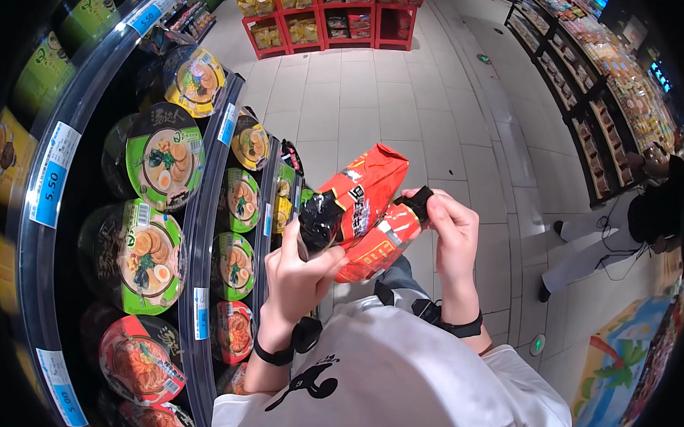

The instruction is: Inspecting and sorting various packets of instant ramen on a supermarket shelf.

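Note:
In front of my chest I hold two glossy red-and-black food packets side by side. My left hand (300, 267) is closed around the dark end of the upper red packet (375, 186), which tilts up and away to the right. The lower red packet (378, 249) lies against it, nearer to me. Its black upper corner is pinched between the thumb and fingers of my right hand (453, 222). Where the packets meet near my left fingers is partly hidden, so I cannot tell whether they are joined. Black bands circle both wrists.
Close on the left, a tiered shelf (204, 230) carries rows of noodle bowls (155, 260) with green, yellow and red lids. A red display rack (320, 18) stands ahead on the tiled floor (362, 100). To the right are another person (608, 233) and stocked shelves (570, 67).

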### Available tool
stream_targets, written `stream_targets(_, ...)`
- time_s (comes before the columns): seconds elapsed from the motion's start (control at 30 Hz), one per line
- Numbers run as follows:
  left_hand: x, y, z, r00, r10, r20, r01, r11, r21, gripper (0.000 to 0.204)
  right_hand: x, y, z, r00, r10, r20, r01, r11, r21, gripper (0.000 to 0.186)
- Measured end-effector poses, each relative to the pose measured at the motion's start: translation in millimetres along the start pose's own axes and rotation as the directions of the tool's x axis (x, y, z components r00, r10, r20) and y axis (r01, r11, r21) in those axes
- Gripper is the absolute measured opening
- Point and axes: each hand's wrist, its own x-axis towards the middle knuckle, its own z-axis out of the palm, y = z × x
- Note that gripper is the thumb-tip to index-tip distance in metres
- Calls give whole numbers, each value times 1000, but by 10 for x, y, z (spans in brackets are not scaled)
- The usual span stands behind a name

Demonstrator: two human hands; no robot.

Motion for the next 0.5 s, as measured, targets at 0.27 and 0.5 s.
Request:
stream_targets(0.27,-218,-191,40,993,3,-117,-12,997,-75,9,61,57,302,951,196,-238,-12,796,606,24)
stream_targets(0.5,-83,-162,-58,899,-391,-199,329,901,-283,26,377,173,98,995,-56,88,-64,344,937,27)
